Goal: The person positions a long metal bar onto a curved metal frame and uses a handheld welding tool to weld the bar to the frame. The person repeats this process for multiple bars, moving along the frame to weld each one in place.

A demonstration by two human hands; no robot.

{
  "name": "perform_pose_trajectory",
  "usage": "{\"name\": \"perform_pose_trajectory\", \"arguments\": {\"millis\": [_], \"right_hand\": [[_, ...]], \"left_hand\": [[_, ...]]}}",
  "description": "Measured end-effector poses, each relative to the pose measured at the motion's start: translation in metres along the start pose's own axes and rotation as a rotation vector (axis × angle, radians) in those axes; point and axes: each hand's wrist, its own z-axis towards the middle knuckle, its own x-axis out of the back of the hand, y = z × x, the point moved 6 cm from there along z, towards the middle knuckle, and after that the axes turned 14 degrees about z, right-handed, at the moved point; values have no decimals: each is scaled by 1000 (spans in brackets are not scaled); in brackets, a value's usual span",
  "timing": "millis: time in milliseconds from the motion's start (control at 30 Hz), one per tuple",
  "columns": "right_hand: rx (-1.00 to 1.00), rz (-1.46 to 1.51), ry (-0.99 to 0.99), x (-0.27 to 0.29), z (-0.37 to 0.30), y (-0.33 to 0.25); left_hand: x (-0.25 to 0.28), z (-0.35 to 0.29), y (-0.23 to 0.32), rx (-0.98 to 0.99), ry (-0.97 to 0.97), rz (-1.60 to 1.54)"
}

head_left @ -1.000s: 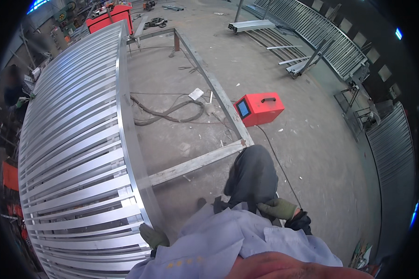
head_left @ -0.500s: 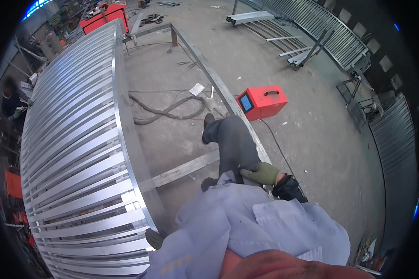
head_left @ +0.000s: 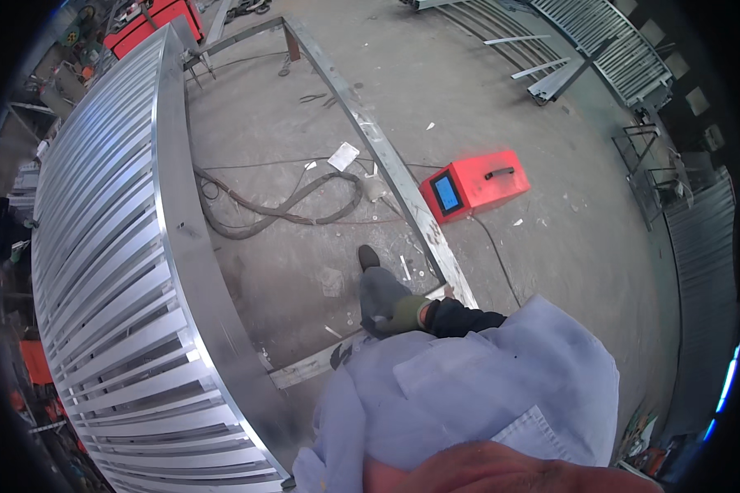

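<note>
My right hand [head_left: 409, 315], in an olive-green glove with a black cuff, is low beside my grey trouser leg [head_left: 378, 292]. Its fingers are hidden, so I cannot tell what they touch. My left hand is out of sight. A long panel of silvery metal slats [head_left: 127, 251] lies at my left, its broad flat side rail [head_left: 191, 238] facing me. I stand among the bars of a grey metal frame [head_left: 376, 141] beside it, with a crossbar [head_left: 304, 366] close to my legs.
A red box-shaped machine [head_left: 477, 187] with a screen and handle stands just beyond the frame. Thick cable [head_left: 279, 212] loops across the floor inside it. Metal bars [head_left: 555, 80] and slatted panels [head_left: 608, 49] lie far right. A person [head_left: 4, 226] is at the left edge.
The view has shifted, and the panel and frame sit farther left. My right hand has moved left along my leg. My left hand, formerly by the panel's near edge, has gone out of view.
</note>
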Motion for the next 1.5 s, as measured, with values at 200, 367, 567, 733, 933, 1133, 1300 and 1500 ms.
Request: {"name": "perform_pose_trajectory", "arguments": {"millis": [200, 367, 567, 733, 933, 1133, 1300, 1500], "right_hand": [[-33, 374, -278, 87, 85, 91], [-451, 746, -102, 174, 112, 165], [-237, 605, -55, 188, 163, 329], [-535, 861, -148, 204, 147, 303], [-546, 830, -122, 247, 151, 303], [-624, 917, 107, 319, 189, 232], [-508, 995, 211, 358, 249, 161], [70, -166, 135, 380, 331, 176]], "left_hand": [[89, -23, 109, 96, -213, -105], [308, -22, 311, -33, 162, -483], [331, 0, 304, 99, 246, -744], [255, 36, 210, 496, 287, -404], [180, 86, 250, 285, -183, -354], [183, 158, 302, -14, -297, -290], [236, 258, 306, -312, -193, -23], [390, 408, 349, -390, 132, -296]]}}
